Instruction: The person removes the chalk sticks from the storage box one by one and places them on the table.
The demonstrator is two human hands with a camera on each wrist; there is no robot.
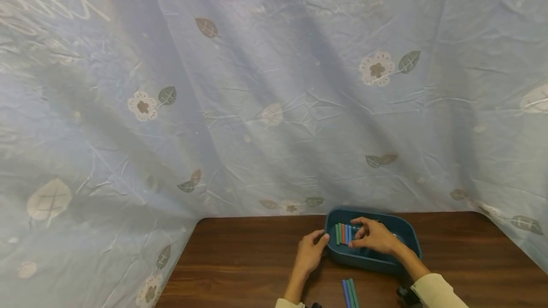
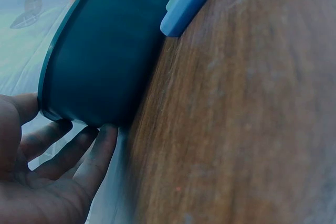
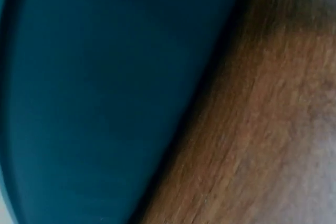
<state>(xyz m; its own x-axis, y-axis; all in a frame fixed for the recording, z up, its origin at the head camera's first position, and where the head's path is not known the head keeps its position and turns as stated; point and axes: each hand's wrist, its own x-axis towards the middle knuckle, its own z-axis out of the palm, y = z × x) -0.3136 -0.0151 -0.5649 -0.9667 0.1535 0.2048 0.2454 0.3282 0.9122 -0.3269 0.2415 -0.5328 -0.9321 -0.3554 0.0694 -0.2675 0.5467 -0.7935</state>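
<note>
Inside a dark teal basin (image 1: 364, 263) lies a row of green, orange and blue sticks (image 1: 343, 234). My right hand (image 1: 376, 237) reaches over the basin, its thumb and a finger at the two ends of the rightmost blue stick (image 1: 349, 235). My left hand (image 1: 311, 251) is at the basin's left end, fingers spread and loosely bent. In the left wrist view, fingertips of the left hand (image 2: 60, 166) touch the outer wall of the basin (image 2: 105, 56). The right wrist view shows the basin wall (image 3: 105, 93) but no hand.
Blue and green sticks (image 1: 350, 293) lie side by side on the brown wooden table (image 1: 239, 260), in front of the basin. Blue ones (image 2: 191, 3) show in the left wrist view. A patterned pale sheet (image 1: 257, 108) hangs behind and beside the table.
</note>
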